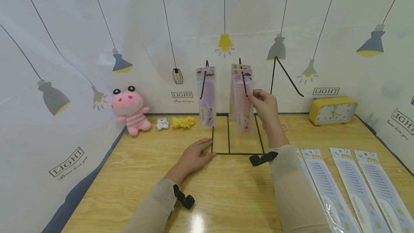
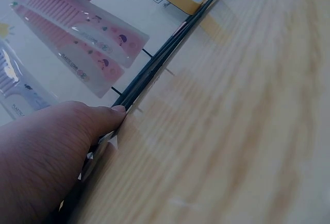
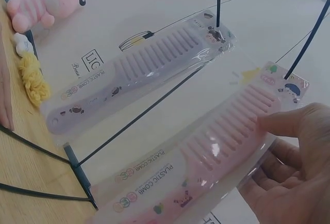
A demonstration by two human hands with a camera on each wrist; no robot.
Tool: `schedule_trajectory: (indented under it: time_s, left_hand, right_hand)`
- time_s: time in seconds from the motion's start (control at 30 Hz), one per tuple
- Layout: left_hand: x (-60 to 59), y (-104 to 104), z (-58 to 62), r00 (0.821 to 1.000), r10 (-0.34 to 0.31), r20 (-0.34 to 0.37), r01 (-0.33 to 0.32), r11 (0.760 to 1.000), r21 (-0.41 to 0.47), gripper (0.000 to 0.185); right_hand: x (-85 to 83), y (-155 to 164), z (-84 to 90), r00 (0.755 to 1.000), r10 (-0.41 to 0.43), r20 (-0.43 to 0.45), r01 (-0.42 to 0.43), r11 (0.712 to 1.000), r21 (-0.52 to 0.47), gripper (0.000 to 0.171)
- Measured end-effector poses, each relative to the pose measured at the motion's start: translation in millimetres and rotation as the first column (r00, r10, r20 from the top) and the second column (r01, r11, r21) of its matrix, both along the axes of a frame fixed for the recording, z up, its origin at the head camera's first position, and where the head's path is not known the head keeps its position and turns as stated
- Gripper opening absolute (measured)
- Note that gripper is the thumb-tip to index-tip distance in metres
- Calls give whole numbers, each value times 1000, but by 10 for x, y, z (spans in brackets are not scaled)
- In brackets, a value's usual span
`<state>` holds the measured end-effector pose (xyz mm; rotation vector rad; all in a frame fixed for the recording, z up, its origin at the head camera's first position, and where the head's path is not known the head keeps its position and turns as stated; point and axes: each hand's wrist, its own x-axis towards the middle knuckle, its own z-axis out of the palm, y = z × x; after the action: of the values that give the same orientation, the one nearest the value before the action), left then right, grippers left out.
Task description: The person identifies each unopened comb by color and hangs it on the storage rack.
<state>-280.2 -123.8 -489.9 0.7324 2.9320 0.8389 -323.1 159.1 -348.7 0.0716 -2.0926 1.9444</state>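
Observation:
A black wire rack [image 1: 237, 153] stands on the table with three prongs up top. From the middle prong hang pink plastic combs [image 1: 243, 100] in clear packs, one behind another. My right hand [image 1: 266, 109] pinches the front pink pack by its side edge, the thumb lying over the comb's teeth in the right wrist view. A packaged purple comb [image 1: 208, 98] hangs on the left prong; the right prong [image 1: 289, 76] carries nothing. My left hand [image 1: 193, 155] rests by the front left corner of the rack's base, its fingers extended and touching the wire.
Several packaged blue combs [image 1: 350, 186] lie at the right. A yellow alarm clock [image 1: 333, 110] stands at the back right. Along the back left are a pink plush toy [image 1: 130, 109], a small white bear figure [image 1: 162, 123] and yellow yarn [image 1: 182, 122].

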Motion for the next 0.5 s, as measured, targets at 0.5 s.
schedule_trajectory:
  time_s: [0.5]
  left_hand:
    - [2,4,6,1000,2,-5,-2,1000,11,64]
  right_hand:
    - [-9,109,-23,1000,15,-27,-15,1000,6,43]
